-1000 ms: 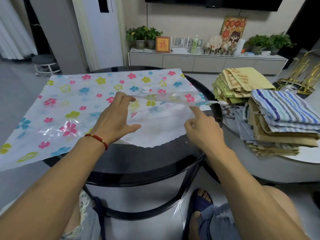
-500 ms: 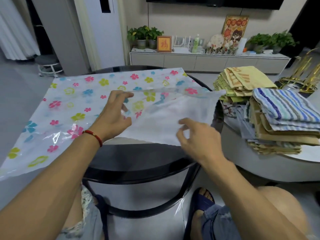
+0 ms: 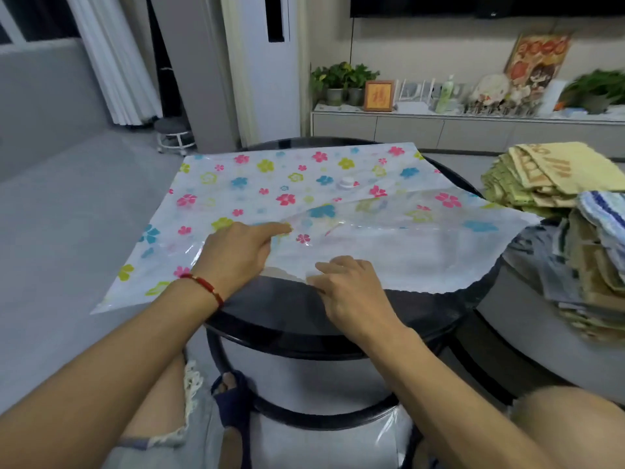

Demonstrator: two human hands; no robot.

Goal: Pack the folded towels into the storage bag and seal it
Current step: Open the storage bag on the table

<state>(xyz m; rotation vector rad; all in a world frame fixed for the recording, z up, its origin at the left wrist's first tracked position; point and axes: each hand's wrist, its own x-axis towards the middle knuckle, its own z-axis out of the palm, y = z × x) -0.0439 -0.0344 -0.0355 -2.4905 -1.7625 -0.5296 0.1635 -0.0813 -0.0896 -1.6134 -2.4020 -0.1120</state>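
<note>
The storage bag (image 3: 304, 184), clear plastic printed with coloured flowers, lies flat across the round black table (image 3: 304, 326), with a white valve (image 3: 345, 182) on top. Its open mouth faces me, and the top layer is raised slightly in a ridge. My left hand (image 3: 236, 255) holds that top layer at the mouth, index finger stretched along it. My right hand (image 3: 351, 289) pinches the white lower layer at its near wavy edge. The folded towels (image 3: 554, 177), yellow ones behind and a blue-striped one (image 3: 602, 211) in front, are stacked on a second table at the right.
The bag overhangs the black table on the left. The towel stack stands on a pale round table (image 3: 541, 343) touching the right side. My knees and a sandalled foot (image 3: 233, 397) are under the table. A TV cabinet (image 3: 439, 126) with plants lines the far wall.
My right hand has drawn back from the bag's right side to the near edge of the lower layer. The raised top layer has dropped lower. My left hand stays on the mouth.
</note>
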